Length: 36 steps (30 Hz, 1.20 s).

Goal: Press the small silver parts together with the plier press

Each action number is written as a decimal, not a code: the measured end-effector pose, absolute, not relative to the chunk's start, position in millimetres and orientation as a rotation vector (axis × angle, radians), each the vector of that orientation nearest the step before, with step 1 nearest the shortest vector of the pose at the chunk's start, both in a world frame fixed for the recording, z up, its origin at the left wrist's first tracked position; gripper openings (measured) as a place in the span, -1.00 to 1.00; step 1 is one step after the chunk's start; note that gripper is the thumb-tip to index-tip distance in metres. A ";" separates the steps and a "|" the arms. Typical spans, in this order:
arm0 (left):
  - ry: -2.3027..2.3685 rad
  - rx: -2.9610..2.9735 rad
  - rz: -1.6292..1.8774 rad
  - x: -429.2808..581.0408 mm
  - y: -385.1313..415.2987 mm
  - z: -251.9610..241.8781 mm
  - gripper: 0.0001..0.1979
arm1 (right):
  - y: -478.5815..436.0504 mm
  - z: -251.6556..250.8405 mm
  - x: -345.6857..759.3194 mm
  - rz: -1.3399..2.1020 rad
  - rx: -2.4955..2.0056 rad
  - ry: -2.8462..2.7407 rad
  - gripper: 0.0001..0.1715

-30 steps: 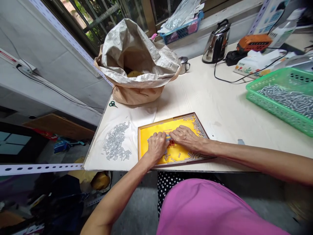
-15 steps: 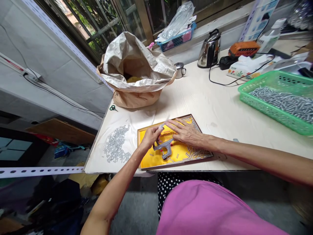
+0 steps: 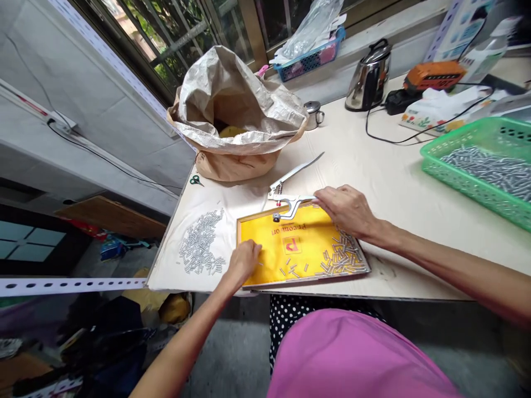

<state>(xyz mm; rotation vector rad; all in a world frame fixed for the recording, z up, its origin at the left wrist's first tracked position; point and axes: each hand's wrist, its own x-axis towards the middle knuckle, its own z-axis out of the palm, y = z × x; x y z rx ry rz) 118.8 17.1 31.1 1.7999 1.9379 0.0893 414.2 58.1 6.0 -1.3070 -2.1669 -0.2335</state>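
My right hand (image 3: 347, 210) is closed around one handle of a grey hand-press plier (image 3: 293, 202), which has a C-shaped jaw, a spring and a long lever handle standing open. The tool hangs over the far edge of a shallow tray (image 3: 269, 266) lined with a yellow printed sheet. At the tray's left side, my left hand (image 3: 245, 261) is low with thumb and fingers pinched together; whatever they hold, if anything, is too small to make out. Short metal tubes (image 3: 344, 255) lie heaped in the tray's right corner, with several loose ones near its front edge.
Left of the tray is a pile of small metal tubes (image 3: 203, 244). Behind stands an open woven sack (image 3: 238, 166), with small scissors (image 3: 196, 180) beside it. To the right are a green basket (image 3: 468, 193) of metal pieces, a kettle (image 3: 368, 77) and a cable.
The plier has moved from the middle of the tray up to its far edge, now in my right hand with its lever spread. My left hand has left the plier and come down toward the tray's left side.
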 end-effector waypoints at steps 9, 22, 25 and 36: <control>1.955 1.834 0.736 94.7 32.9 28.4 -0.82 | 54.8 -11.5 405.8 -0.117 -1.275 -2.193 -0.58; 2.492 1.978 0.034 5.1 128.2 -7.0 -0.75 | 70.0 -58.9 369.6 0.225 -1.001 -2.470 -0.61; 2.438 2.017 -0.117 1.6 135.5 -9.8 -0.77 | 75.3 -61.7 366.7 0.251 -0.978 -2.505 -0.63; 2.401 2.079 0.020 2.1 131.6 0.1 -0.72 | 81.7 -65.0 365.3 0.327 -1.035 -2.575 -0.61</control>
